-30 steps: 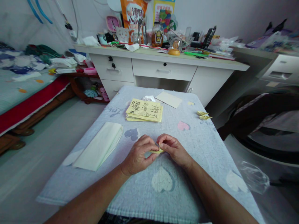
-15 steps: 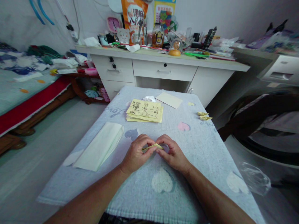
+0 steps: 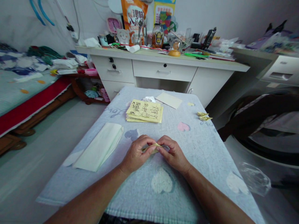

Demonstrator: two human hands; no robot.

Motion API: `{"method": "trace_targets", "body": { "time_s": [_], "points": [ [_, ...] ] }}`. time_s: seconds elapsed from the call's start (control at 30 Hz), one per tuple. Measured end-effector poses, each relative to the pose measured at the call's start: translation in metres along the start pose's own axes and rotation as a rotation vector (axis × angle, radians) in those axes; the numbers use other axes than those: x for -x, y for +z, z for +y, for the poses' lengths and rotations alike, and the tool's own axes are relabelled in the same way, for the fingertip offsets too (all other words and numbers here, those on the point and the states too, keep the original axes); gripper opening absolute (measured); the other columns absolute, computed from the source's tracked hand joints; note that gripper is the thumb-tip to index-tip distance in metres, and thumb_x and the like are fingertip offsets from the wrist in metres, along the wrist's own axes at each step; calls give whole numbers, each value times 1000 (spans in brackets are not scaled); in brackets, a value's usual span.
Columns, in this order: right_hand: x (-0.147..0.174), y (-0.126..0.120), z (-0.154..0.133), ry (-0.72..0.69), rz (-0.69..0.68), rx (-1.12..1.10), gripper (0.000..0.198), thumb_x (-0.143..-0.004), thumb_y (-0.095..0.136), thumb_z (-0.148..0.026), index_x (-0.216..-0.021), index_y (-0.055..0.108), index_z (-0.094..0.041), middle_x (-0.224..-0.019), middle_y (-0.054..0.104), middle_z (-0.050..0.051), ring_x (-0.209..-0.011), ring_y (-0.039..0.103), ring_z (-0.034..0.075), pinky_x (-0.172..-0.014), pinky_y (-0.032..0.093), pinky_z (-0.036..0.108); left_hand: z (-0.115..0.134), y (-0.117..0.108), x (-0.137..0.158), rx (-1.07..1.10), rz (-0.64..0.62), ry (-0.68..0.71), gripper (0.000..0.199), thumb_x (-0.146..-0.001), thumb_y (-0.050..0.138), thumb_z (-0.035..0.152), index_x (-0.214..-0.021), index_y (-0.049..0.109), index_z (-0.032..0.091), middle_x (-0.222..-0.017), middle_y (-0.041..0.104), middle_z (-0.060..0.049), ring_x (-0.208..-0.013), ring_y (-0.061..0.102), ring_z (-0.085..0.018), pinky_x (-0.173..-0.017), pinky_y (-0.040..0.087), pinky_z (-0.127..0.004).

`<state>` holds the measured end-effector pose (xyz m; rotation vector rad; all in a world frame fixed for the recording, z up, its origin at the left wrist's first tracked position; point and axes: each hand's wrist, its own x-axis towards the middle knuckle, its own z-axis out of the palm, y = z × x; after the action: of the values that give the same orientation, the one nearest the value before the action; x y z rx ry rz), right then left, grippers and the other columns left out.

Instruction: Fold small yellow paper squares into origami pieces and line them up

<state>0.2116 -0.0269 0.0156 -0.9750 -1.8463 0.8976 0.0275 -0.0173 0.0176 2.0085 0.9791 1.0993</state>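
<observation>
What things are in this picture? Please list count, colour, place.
Cloth: 1, pale blue, centre
Held paper: 1, yellow, below picture centre
Paper stack: 1, yellow, cloth's far half
Card: 1, cream, cloth's far end
Scrap: 1, white, behind paper stack
Folded pieces: 2, yellow, cloth's right edge
Folded sheets: 1 pile, pale green, cloth's left
Desk: 1, white, back
Clock: 1, pink, on desk
Packet: 1, orange, on desk
Jar: 1, amber, on desk
Clutter: many, mixed, on desk
Bed: 1, green and red, left
Washer: 1, grey, right
Garment: 1, dark, at washer
Bag: 1, clear, right floor
Forearms: 2, bare, bottom
Left hand: 1, bare, on held paper
Right hand: 1, bare, on held paper
</observation>
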Motion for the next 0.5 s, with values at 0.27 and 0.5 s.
{"method": "trace_targets", "body": {
  "time_s": [0.27,0.5],
  "points": [
    [-1,-1,-3,-18,10,-14,12,-91,53,-26,-87,62,-20,-82,58,2,-80,55,15,-76,42,29,1,0,-2,11,0,-10,5,-86,57,21,-89,57,17,-89,55,-2,-82,54,-14,-74,43,-25],
    [-1,1,-5,17,38,-47,11,-88,59,-30,-84,62,-19,-78,56,1,-77,53,14,-73,41,27,-1,5,-2,-19,-62,-114,11,-85,60,24,-79,54,18,-72,53,3,-68,51,-11,-64,39,-22]
  ]
}}
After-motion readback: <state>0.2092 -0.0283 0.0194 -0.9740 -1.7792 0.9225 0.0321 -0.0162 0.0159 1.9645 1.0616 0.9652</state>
